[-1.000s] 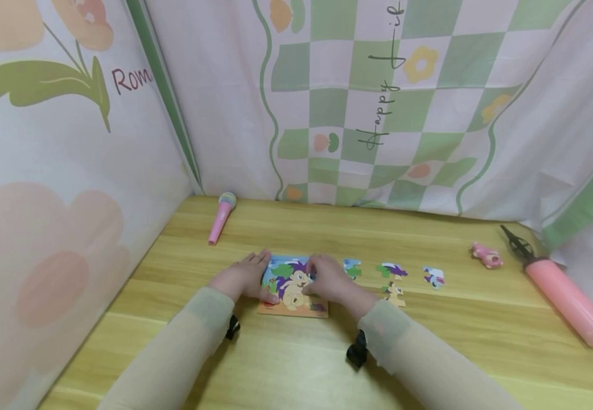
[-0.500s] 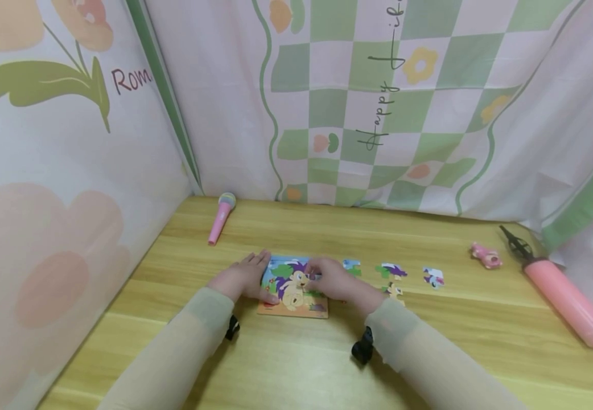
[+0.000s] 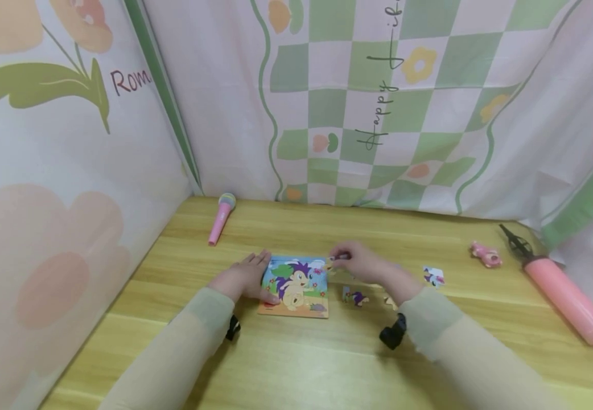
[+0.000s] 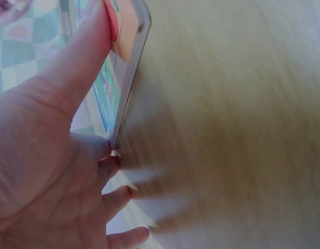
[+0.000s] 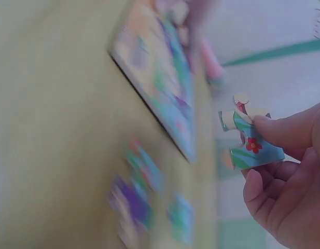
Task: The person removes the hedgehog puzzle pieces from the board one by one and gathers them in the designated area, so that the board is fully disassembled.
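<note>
Puzzle piece [image 5: 250, 142]: thin, light, stiff card, likely bendable at tabs. Pinched at edge by right hand [image 3: 362, 263]. Left hand [image 3: 240, 277], fingers flat, steadying puzzle board [image 3: 296, 287] on surface [image 3: 296, 353].

- A colourful puzzle board [image 3: 295, 286] showing a cartoon animal lies flat on the wood at centre frame.
- A blue-green puzzle piece [image 5: 249, 143] with a red flower, apparently tilted, is held just right of it.
</note>
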The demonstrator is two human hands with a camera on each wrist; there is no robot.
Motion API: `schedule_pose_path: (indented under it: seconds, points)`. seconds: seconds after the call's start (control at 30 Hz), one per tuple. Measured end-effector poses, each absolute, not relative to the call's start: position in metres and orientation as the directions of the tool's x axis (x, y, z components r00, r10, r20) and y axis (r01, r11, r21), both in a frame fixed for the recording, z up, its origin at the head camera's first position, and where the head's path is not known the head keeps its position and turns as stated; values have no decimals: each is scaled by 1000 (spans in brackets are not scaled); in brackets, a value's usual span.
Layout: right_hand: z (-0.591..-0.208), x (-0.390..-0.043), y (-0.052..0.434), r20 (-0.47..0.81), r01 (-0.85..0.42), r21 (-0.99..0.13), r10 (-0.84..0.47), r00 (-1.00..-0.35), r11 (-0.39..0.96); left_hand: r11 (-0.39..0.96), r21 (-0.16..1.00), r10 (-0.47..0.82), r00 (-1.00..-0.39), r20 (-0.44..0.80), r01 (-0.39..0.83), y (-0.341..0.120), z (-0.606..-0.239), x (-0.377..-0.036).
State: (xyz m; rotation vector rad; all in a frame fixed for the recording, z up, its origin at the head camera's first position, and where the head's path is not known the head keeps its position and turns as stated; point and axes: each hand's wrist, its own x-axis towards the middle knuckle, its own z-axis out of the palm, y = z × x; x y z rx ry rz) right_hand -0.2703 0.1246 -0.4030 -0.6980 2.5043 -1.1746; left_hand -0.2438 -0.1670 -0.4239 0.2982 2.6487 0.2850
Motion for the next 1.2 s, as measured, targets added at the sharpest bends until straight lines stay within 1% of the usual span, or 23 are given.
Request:
schedule_pose_path:
  seconds: [0.07, 0.23, 0.4, 0.53, 0.73, 0.93, 1.2]
  points:
    - [-390, -272, 145, -34, -319, -760, -525, -851, 566, 954, 253, 256, -872, -418, 159, -167, -424, -244]
    - [-364, -269, 198, -30, -305, -738, -482, -876, 602, 951, 268, 258, -874, -413, 154, -166, -424, -244]
    - [-357, -258, 245, -45, -273, -727, -441, -896, 630, 952, 267, 254, -875, -411, 151, -166, -426, -245]
    - [-371, -248, 275, -68, -255, -707, -423, -904, 660, 953, 262, 255, -875, -411, 155, -166, -425, -246]
    - [-413, -236, 306, -95, -247, -693, -425, -900, 677, 953, 256, 260, -873, -413, 163, -166, -424, -246]
    - [-435, -229, 314, -93, -230, -690, -399, -912, 687, 955, 245, 258, -876, -408, 168, -167, -424, -245]
    - [-445, -224, 315, -61, -205, -696, -341, -938, 688, 952, 263, 256, -874, -413, 154, -167, -425, -243]
